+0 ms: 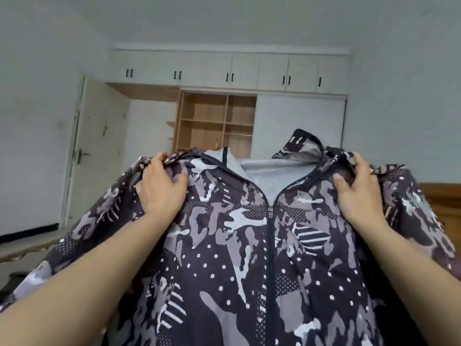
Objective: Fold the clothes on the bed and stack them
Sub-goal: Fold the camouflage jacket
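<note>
Left hand gripping the left shoulder of the camouflage jacket, fingers curled over the top edge. Right hand pinching the right shoulder likewise, thumb on the front, fingers wrapped behind. Jacket held up in the air, front panel facing the camera, zipper closed to about chest level, hood standing up behind the collar, grey mesh lining showing at the neck.

Step in hand, by the look of it: holding the garment spread before laying it down to fold. To do well: keep both shoulders level and taut so the front hangs flat; tuck the hood before folding; lower face down, sleeves spread, without letting the hem bunch.

Beyond: open wardrobe with bare wooden shelves, upper cabinets, door at left.

Bed surface almost wholly hidden behind the jacket. Hem and both cuffs cut off by frame edges. Any other clothes or a stack not visible. Dark item at lower left too small to identify.
</note>
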